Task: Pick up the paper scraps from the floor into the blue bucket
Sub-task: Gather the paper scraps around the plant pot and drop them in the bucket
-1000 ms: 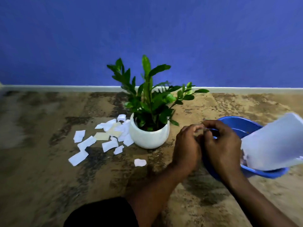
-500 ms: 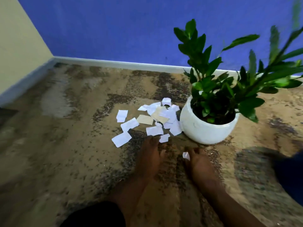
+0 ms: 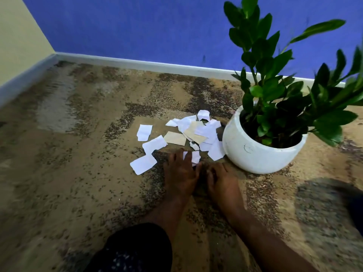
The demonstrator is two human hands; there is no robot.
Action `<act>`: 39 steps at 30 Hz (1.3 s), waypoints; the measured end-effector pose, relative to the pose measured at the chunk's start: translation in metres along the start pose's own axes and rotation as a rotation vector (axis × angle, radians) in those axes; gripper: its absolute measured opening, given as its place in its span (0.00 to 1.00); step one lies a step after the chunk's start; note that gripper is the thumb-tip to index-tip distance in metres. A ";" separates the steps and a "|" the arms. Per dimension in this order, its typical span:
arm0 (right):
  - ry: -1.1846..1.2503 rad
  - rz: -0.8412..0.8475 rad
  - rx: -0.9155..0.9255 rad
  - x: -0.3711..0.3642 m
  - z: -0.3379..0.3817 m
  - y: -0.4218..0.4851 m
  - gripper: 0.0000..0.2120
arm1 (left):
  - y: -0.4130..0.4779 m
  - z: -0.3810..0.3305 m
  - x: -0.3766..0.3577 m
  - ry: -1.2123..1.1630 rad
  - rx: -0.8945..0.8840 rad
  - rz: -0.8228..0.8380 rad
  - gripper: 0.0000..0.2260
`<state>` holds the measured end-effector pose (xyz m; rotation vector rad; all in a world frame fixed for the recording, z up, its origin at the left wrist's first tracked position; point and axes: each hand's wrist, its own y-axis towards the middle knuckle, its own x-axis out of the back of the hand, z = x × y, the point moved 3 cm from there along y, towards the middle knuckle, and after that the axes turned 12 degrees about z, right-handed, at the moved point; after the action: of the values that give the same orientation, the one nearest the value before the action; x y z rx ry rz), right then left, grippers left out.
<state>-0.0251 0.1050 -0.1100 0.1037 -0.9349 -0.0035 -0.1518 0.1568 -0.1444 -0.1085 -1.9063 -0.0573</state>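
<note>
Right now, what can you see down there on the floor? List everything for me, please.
paper scraps: about a dozen, mostly white, two tan, on carpet left of pot
nearest scrap: one, white, under left fingers
pot: one, white, right
plant: one, green, in pot
carpet: mottled brown
blue wall: behind
cream wall: left
baseboard: white
dark shape: right edge, too blurred to identify
dark clothing: bottom edge
left hand: touches nearest scrap
right hand: on carpet beside it

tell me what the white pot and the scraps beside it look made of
White pot: likely glazed ceramic, perhaps plastic; smooth, rounded, faint sheen. White scraps: thin matte paper, with ragged torn edges and curled corners. Tan scraps among them: paper or thin card, flat and dull.
</note>
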 end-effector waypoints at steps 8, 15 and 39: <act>-0.053 0.062 -0.014 -0.028 -0.007 -0.011 0.18 | -0.004 -0.001 0.003 0.002 -0.035 -0.060 0.12; -0.097 0.118 0.037 -0.014 0.001 -0.025 0.18 | -0.017 0.001 0.026 -0.116 -0.100 -0.139 0.10; -0.026 -0.615 -0.497 0.372 -0.037 -0.168 0.07 | -0.122 -0.349 0.161 -0.672 -0.447 0.372 0.16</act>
<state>0.2328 -0.0766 0.1512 -0.0740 -0.8738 -0.8026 0.1103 0.0105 0.1254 -0.8744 -2.4756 -0.2160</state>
